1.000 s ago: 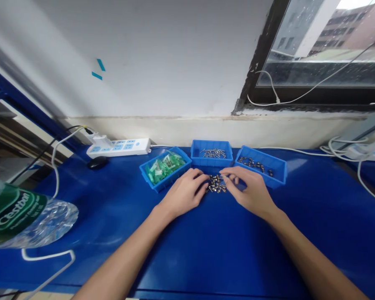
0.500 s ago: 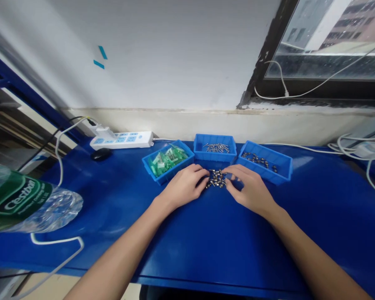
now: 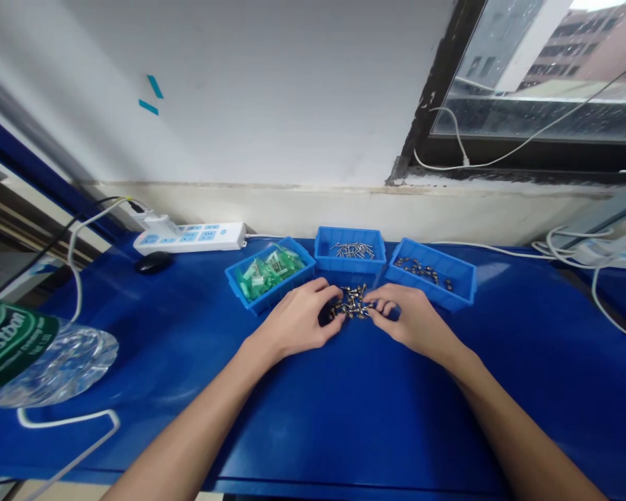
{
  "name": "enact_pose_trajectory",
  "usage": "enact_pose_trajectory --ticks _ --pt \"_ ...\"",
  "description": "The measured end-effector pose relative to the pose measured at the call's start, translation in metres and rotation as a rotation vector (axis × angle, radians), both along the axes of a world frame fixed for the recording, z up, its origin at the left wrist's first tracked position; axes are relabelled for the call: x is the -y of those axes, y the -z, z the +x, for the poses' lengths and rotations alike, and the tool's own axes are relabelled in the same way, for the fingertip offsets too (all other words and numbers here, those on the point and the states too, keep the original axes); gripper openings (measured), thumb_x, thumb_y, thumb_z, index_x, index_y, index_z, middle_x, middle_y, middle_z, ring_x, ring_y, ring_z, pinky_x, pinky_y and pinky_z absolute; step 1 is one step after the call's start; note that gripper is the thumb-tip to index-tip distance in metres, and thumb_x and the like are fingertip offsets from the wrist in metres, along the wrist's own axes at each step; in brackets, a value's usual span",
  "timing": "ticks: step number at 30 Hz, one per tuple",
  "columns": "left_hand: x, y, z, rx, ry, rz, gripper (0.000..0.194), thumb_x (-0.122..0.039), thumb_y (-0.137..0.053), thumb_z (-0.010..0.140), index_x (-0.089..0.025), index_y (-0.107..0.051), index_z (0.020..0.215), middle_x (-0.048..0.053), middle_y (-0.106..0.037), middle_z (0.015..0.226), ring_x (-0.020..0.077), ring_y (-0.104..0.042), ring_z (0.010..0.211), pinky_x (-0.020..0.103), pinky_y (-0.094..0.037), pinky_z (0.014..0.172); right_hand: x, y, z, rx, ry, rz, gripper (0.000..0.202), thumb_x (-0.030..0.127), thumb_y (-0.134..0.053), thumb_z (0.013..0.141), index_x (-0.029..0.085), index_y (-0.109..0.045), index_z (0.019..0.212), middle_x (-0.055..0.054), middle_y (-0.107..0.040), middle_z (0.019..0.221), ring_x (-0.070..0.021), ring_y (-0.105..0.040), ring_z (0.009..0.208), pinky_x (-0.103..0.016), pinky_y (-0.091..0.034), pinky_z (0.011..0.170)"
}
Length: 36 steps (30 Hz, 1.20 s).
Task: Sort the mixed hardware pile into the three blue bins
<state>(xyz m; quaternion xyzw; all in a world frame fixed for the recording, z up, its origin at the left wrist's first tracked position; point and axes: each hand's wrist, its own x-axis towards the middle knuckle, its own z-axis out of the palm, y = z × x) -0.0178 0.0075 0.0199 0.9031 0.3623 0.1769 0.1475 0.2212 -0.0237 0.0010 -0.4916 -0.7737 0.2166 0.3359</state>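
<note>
A small pile of metal screws (image 3: 352, 303), silvery with darker, brassy ends, lies on the blue tabletop between my hands. My left hand (image 3: 305, 316) curves around the pile's left side, thumb and index finger apart, tips touching its edge. From the right, the thumb and index finger of my right hand (image 3: 410, 316) close on what looks like one small screw at the pile's edge; its exact shape is too small to tell. Just behind stand three blue bins: the left bin (image 3: 255, 306) with green packets (image 3: 271, 270), the middle bin (image 3: 350, 264) with long silvery screws (image 3: 353, 250), and the right bin (image 3: 448, 297) with small brassy-dark parts (image 3: 422, 271).
A large water bottle (image 3: 46, 355) is close on the left. A white power strip (image 3: 193, 238) with plugs and a black computer mouse (image 3: 154, 262) lie at the back left. White cables (image 3: 568, 254) run along the wall at the right. A window (image 3: 532, 97) is above.
The view has shifted a little, so the scene sits further left. My right thumb and index finger have drawn closer together at the pile. The left fingers have spread wider around it.
</note>
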Motion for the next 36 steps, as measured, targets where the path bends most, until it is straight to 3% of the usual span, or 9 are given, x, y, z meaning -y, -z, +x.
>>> enact_pose_trajectory --ticks 4,10,15,19,25,32,36 --pt "0.0 0.003 -0.001 0.015 0.009 -0.033 0.031 -0.032 -0.066 0.089 -0.019 -0.062 0.116 0.007 -0.059 0.103 0.0204 -0.062 0.084 0.035 -0.056 0.074 -0.001 0.004 -0.002 -0.101 0.028 -0.042 0.014 0.016 -0.065 0.082 0.02 -0.072 0.094 -0.006 -0.072 0.089 -0.0134 -0.064 0.057 -0.029 -0.058 0.059" --pt "-0.004 0.009 0.0 0.052 0.012 -0.076 0.024 -0.024 -0.062 0.091 -0.02 -0.062 0.115 0.005 -0.059 0.101 0.0164 -0.06 0.077 0.031 -0.053 0.071 -0.004 0.005 -0.005 -0.03 0.08 -0.009 0.011 0.013 -0.064 0.079 0.019 -0.073 0.082 -0.005 -0.071 0.086 -0.0097 -0.058 0.05 -0.025 -0.054 0.053" --pt "-0.006 0.009 0.0 0.08 0.001 -0.073 0.018 -0.025 -0.066 0.09 -0.02 -0.063 0.108 0.004 -0.059 0.097 0.0158 -0.06 0.076 0.03 -0.053 0.069 -0.003 0.004 -0.003 -0.059 0.112 0.051 0.016 0.018 -0.064 0.085 0.02 -0.07 0.099 -0.006 -0.068 0.091 -0.0098 -0.057 0.052 -0.025 -0.053 0.053" --pt "-0.004 0.006 0.0 0.089 0.004 -0.06 0.022 -0.025 -0.067 0.088 -0.019 -0.063 0.108 0.004 -0.058 0.097 0.0156 -0.058 0.074 0.031 -0.053 0.069 0.0 0.0 0.002 -0.003 0.01 0.016 0.025 0.019 -0.072 0.078 0.021 -0.068 0.103 -0.003 -0.066 0.088 -0.0128 -0.06 0.061 -0.026 -0.054 0.056" --pt "-0.001 0.003 0.001 0.074 -0.007 -0.032 0.017 -0.019 -0.06 0.084 -0.019 -0.061 0.101 0.004 -0.056 0.094 0.0158 -0.056 0.074 0.031 -0.051 0.067 -0.001 -0.002 0.005 0.092 -0.092 0.027 0.018 0.007 -0.061 0.081 0.02 -0.071 0.089 -0.004 -0.071 0.083 -0.0153 -0.065 0.067 -0.03 -0.056 0.068" --pt "-0.002 0.003 -0.001 0.057 0.051 -0.031 0.012 -0.011 -0.055 0.081 -0.018 -0.059 0.09 0.003 -0.055 0.09 0.0153 -0.054 0.073 0.03 -0.048 0.067 0.002 -0.007 0.005 -0.021 -0.045 0.024 0.014 0.013 -0.063 0.082 0.02 -0.074 0.088 -0.003 -0.073 0.085 -0.0135 -0.065 0.061 -0.028 -0.056 0.06" --pt "-0.004 0.004 -0.002 0.071 0.077 -0.037 0.013 -0.009 -0.054 0.08 -0.018 -0.059 0.088 0.003 -0.055 0.091 0.0148 -0.054 0.073 0.029 -0.047 0.068 0.003 -0.018 0.009 -0.149 0.08 0.181 0.013 0.017 -0.065 0.083 0.02 -0.073 0.092 -0.004 -0.073 0.086 -0.0165 -0.07 0.069 -0.032 -0.061 0.068"
